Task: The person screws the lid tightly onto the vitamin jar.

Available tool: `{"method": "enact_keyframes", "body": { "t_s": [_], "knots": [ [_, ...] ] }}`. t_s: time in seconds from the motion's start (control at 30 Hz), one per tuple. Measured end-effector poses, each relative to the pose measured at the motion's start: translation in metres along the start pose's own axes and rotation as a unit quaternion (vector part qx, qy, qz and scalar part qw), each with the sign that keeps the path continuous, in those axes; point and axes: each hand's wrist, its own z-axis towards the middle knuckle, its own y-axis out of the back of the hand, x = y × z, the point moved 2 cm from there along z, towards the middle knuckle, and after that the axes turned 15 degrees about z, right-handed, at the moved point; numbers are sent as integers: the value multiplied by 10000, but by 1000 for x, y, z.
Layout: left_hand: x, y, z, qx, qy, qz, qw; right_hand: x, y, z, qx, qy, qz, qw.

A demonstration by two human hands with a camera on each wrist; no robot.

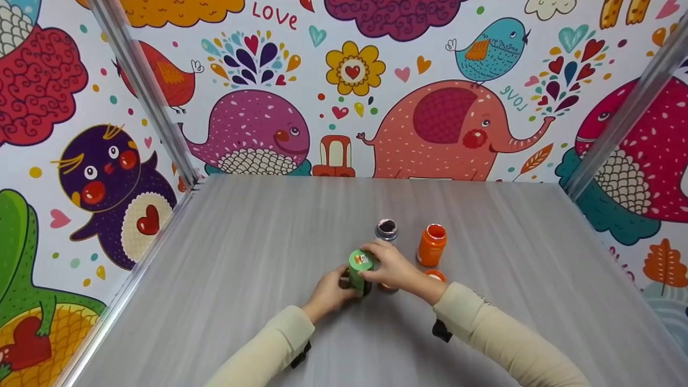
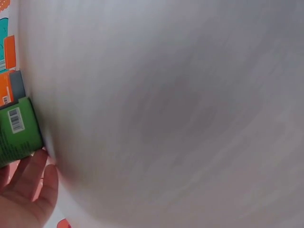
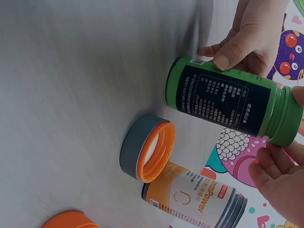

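A green bottle [image 1: 357, 279] with a dark label stands upright on the table, its green cap [image 1: 361, 260] in place. My left hand [image 1: 330, 290] grips the bottle's body low down, the thumb lying along its side in the right wrist view. Around the cap, my right hand [image 1: 395, 269] holds on with thumb and fingers. Close beside the bottle lies a grey lid with an orange inside [image 3: 147, 148], open side up. Behind the hands is an uncapped bottle with a white and orange label [image 3: 190, 194] and a grey neck.
To the right stands an uncapped orange bottle [image 1: 431, 247], with an orange cap [image 1: 435, 276] in front of it, partly hidden by my right wrist. The grey table [image 1: 242, 242] ends at walls printed with cartoon animals. Metal posts [image 1: 150, 97] rise at the back corners.
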Motion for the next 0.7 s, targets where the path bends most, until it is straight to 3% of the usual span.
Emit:
{"method": "enact_keyframes", "body": {
  "t_s": [0.4,0.57,0.7],
  "knots": [
    [-1,2,-1,1,17,-42,10000,-4,-6,2,-605,-89,-234,9979],
    [-2,2,-2,-23,-51,-70,10000,-3,-8,2,-708,-320,-243,9967],
    [-1,2,-2,-11,-39,-67,10000,-3,-9,1,-577,-177,-137,9981]
  ]
}}
